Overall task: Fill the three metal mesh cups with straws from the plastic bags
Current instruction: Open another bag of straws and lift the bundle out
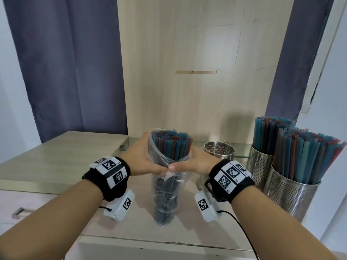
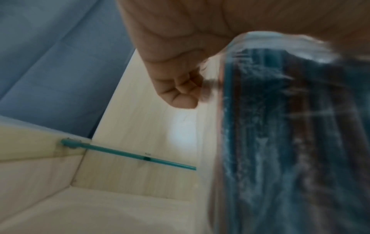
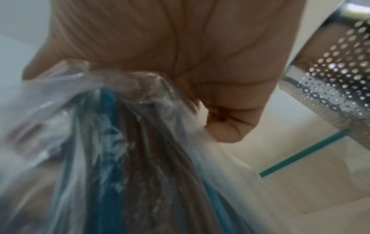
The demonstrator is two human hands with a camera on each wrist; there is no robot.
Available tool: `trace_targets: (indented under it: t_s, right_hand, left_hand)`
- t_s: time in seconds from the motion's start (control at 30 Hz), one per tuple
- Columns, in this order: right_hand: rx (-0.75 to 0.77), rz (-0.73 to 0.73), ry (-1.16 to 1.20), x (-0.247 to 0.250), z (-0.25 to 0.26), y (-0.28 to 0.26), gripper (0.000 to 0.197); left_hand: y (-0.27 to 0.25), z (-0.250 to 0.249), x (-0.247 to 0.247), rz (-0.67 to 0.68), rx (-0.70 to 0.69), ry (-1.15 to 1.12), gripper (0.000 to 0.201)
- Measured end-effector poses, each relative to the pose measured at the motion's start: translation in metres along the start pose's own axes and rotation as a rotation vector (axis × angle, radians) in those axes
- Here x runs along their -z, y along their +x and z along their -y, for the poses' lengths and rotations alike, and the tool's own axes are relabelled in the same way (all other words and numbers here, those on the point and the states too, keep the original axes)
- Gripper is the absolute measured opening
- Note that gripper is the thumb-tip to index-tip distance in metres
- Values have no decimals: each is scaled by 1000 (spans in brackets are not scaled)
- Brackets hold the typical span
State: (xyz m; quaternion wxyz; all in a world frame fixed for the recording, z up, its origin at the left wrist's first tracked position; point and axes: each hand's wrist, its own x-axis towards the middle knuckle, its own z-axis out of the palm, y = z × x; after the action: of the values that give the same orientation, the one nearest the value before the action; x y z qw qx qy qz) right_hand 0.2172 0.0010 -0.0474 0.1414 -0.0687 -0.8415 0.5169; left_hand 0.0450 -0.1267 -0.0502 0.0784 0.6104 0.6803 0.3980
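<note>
While both hands hold one bag upright at centre frame, two cups at right already stand full and one is unfilled.

Left hand [image 1: 145,156]: fingers curled round the upper part of the plastic bag [image 1: 165,194], thumb pinching the film at the front.
Right hand [image 1: 195,164]: wrapped round the same bag from the other side, thumb meeting the left thumb on bunched plastic.
Straws [image 1: 171,145]: tips stand out of the bag's open mouth; bag base seems to rest on the cabinet top [image 1: 62,156].
Empty mesh cup [image 1: 219,150]: just right of the bag, behind the right hand.
Full mesh cups [image 1: 293,196]: lower right, touching or nearly so.
Risk, slip: film is slick; straws could slide through loose plastic and scatter.
Risk, knock: the right wrist sits close to the empty cup; swinging right could tip it.
Edges: counter front edge lies near the bag base; glass shelf edge [image 3: 302,156] runs behind.
Open room: bare top at left of frame; crowded at right.
</note>
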Motion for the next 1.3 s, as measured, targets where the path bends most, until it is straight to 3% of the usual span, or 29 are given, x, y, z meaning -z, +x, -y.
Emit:
trace_targets:
  t_s: [0.07, 0.13, 0.17, 0.23, 0.33, 0.4, 0.57, 0.63, 0.73, 0.87, 1.17, 1.3]
  right_hand:
    - [50, -190, -96, -3, -6, 0, 90]
    - [50, -360, -172, -6, -9, -2, 128]
    - [64, -380, -160, -10, -8, -4, 134]
    - [83, -335, -100, -15, -12, -2, 124]
    - [64, -270, -55, -20, -25, 3, 93]
    - [9, -196, -79, -22, -35, 4, 93]
    - [93, -287, -51, -17, -36, 4, 73]
    - [129, -326, -38, -14, -31, 7, 75]
    - [144, -358, -147, -13, -27, 11, 91]
    - [157, -400, -225, -9, -28, 9, 92]
    - [65, -602, 91, -9, -68, 17, 82]
    - [0, -613, 217, -13, -81, 19, 79]
  left_hand:
    - [-6, 0, 1, -104, 24, 215, 100]
    - [-10, 2, -1, -152, 51, 280, 118]
    - [-11, 3, -3, -166, 50, 264, 131]
    - [-11, 6, -8, -189, 17, 206, 137]
    - [-10, 18, -21, -72, -25, 165, 107]
    - [-11, 29, -30, 35, -2, 252, 98]
    - [-14, 42, -39, -23, -7, 171, 125]
    - [-13, 37, -43, -16, -27, 47, 130]
    - [-8, 37, -52, -44, -41, 4, 122]
    - [3, 41, -64, -90, -28, -53, 123]
    - [16, 41, -83, -90, -87, -152, 132]
    - [20, 45, -89, -83, -84, -193, 134]
